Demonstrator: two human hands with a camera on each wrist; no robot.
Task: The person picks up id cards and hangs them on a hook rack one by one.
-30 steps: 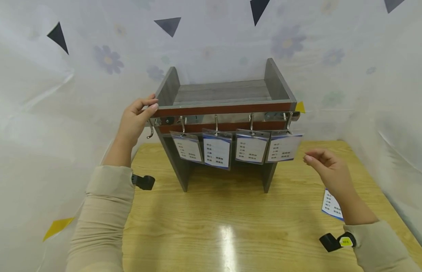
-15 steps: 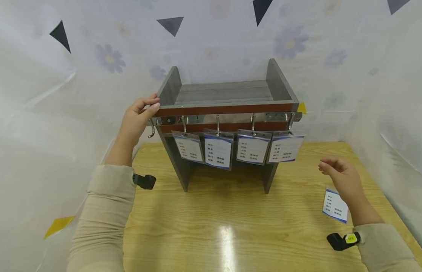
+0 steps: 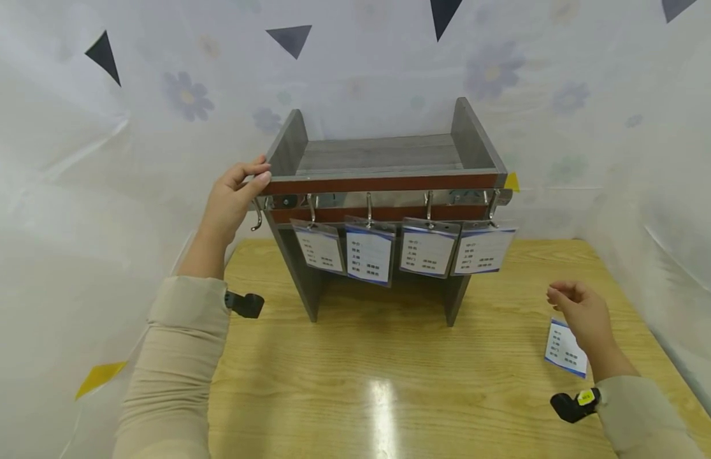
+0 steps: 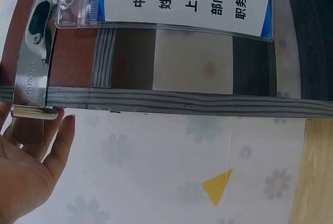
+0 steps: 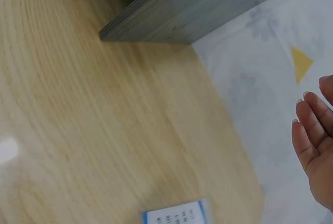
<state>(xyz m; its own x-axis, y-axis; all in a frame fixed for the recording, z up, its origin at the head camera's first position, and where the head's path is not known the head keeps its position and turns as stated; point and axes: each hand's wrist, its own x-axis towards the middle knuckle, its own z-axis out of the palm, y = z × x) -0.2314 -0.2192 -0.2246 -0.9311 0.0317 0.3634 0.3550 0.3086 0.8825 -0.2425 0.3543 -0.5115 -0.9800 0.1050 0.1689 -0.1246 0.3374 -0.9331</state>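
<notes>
My left hand (image 3: pixel 228 199) grips the front left corner of a grey wooden shelf (image 3: pixel 378 155), thumb along the front edge. A metal hook rail (image 3: pixel 361 200) runs across the shelf's red-brown front. Several clear badge holders with white and blue cards hang from its hooks, the rightmost badge (image 3: pixel 484 250) among them. The hook (image 3: pixel 256 215) at the far left, below my left hand, bears no badge. My right hand (image 3: pixel 585 319) holds nothing, its fingers loosely bent in the air above another badge (image 3: pixel 564 349) lying on the table; the right wrist view catches this badge (image 5: pixel 177 214) at its bottom edge.
The shelf stands on a yellow wood-grain table (image 3: pixel 424 382). Pale flower-patterned sheeting (image 3: pixel 367 83) closes in the back and both sides, with dark and yellow triangles on it. The shelf's right side panel (image 5: pixel 171 18) reaches down to the tabletop.
My right hand has drawn away from the rightmost hanging badge, moving right and then down toward the badge on the table. My left hand keeps its place at the shelf corner.
</notes>
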